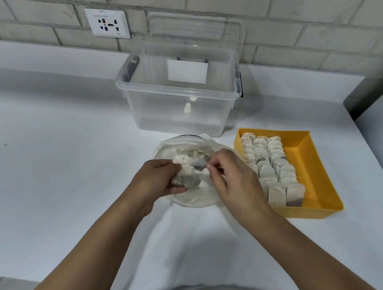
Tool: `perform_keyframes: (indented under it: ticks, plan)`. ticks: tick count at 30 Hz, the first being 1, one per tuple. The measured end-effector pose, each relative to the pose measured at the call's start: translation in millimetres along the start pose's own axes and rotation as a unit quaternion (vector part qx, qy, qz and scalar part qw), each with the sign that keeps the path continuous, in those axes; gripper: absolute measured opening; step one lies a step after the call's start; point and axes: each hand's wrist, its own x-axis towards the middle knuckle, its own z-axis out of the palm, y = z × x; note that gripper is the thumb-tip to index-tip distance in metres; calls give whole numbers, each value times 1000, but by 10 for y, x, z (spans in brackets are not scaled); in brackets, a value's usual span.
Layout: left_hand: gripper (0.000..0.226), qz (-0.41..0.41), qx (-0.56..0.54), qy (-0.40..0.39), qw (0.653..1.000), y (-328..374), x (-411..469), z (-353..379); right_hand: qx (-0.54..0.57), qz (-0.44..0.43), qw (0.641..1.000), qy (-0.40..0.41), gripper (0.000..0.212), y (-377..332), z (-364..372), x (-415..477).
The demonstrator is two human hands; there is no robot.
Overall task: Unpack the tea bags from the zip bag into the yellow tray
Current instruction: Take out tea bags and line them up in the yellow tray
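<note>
Paper tea bags [188,172] clumped in left hand [157,179]; right hand [232,174] seemingly pinches one; tangled strings could spill several beside the yellow tray [314,174].

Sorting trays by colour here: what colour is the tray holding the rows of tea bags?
Yellow; the tray shows in the head view.

Kitchen-like spot — white counter [40,150], pale brick wall [297,18], power socket [107,23].
</note>
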Motion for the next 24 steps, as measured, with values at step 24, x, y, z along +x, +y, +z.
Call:
perform_keyframes:
  ticks: [24]
  plan:
    - [16, -12, -46, -6, 999, -70, 14, -42, -18, -15, 997, -75, 14, 62, 251, 27]
